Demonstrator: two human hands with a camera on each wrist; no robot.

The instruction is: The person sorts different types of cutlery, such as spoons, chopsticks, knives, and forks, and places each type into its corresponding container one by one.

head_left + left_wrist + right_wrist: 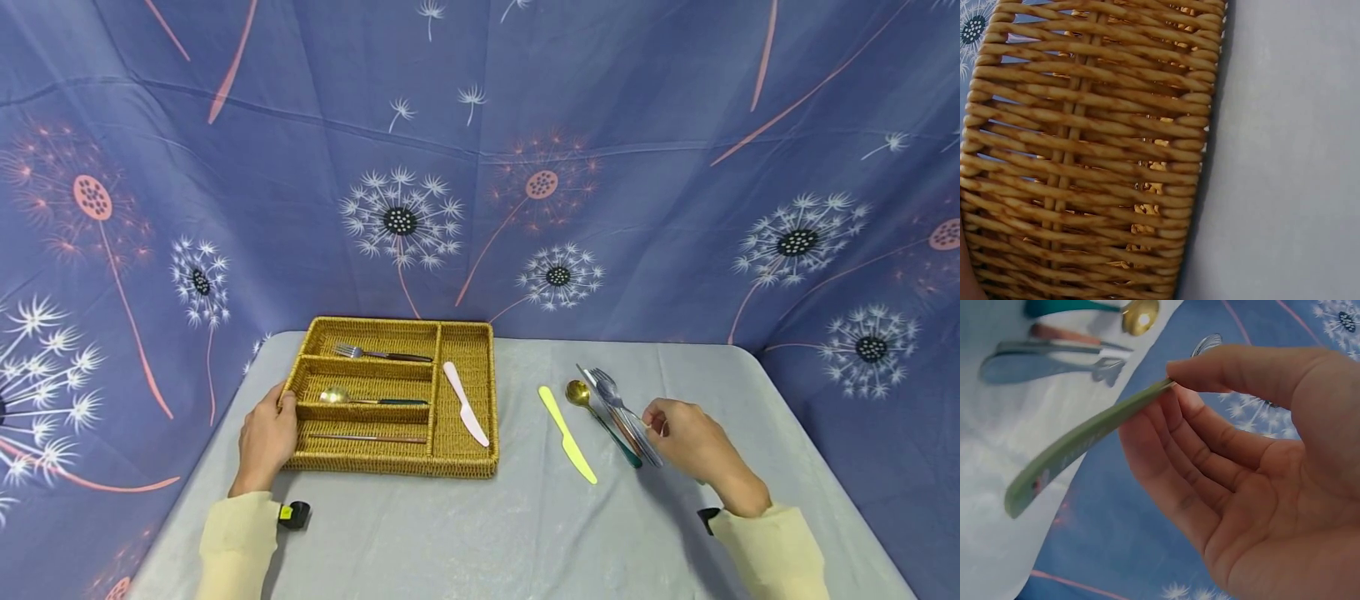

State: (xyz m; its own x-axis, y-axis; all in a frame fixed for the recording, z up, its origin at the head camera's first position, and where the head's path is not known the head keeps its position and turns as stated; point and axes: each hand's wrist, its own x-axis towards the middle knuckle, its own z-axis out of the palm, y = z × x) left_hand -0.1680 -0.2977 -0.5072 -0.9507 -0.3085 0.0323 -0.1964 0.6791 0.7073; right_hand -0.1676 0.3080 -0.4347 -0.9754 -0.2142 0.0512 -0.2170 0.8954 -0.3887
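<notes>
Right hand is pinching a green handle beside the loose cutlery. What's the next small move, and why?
Probably lift the pale green flat handle straight up, clear of the loose silver forks. The right hand pinches it between thumb and fingers, its working end is hidden, and the left hand holds the woven wicker tray.

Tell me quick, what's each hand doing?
Left hand: fingers curled round the left edge of the wicker cutlery tray.
Right hand: pinching a green-handled utensil.
</notes>
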